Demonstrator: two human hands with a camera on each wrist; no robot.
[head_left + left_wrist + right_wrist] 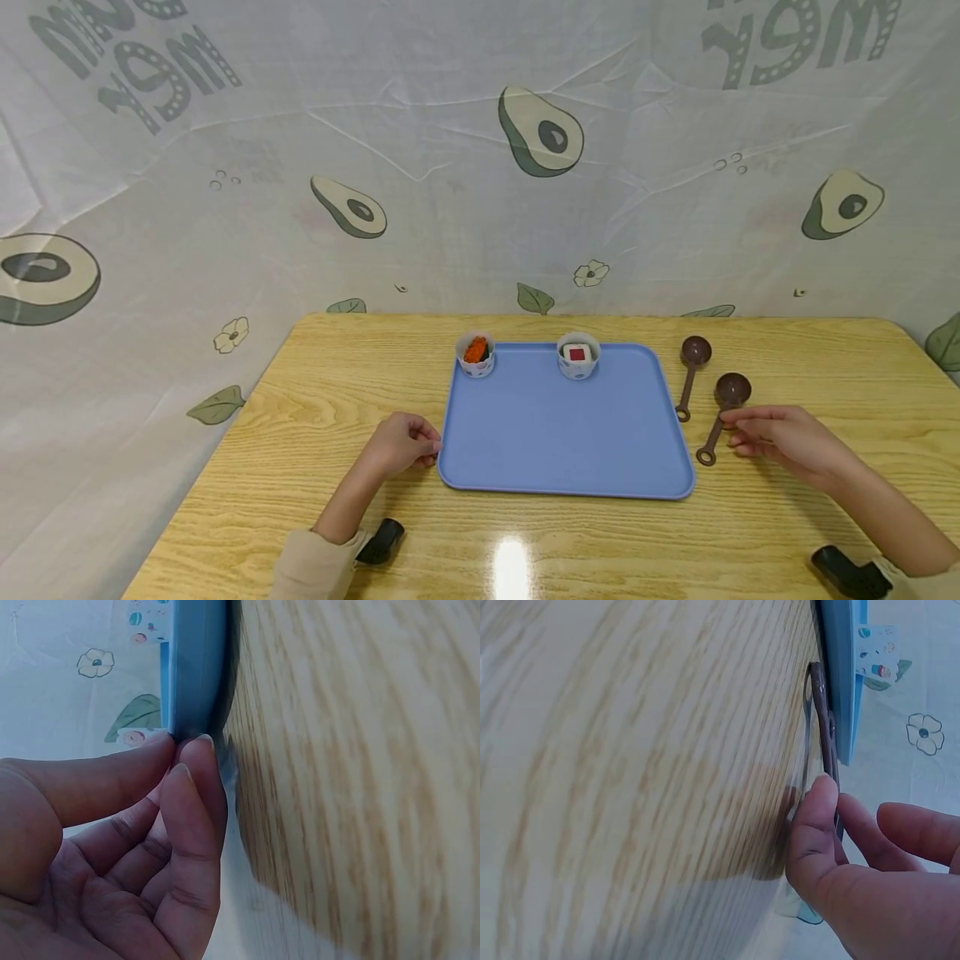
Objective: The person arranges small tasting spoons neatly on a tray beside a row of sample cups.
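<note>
My left hand (402,443) pinches the left rim of a blue tray (566,433) between thumb and fingers; the left wrist view shows the thumb (112,776) against the tray's edge. My right hand (783,437) is at the handle of the nearer brown measuring spoon (732,389), fingertips touching it. In the right wrist view the thumb (915,829) stands apart from that spoon's handle (825,739). A second brown measuring spoon (696,351) lies between it and the tray. At the tray's back stand two small paper cups, one with an orange-topped sushi piece (476,350), one with a white sushi piece (577,353).
A wooden table (360,367) carries everything. Behind it hangs a pale cloth (450,267) printed with avocados, flowers and leaves. Each wrist wears a black device, the left one (381,542) close to the table's surface.
</note>
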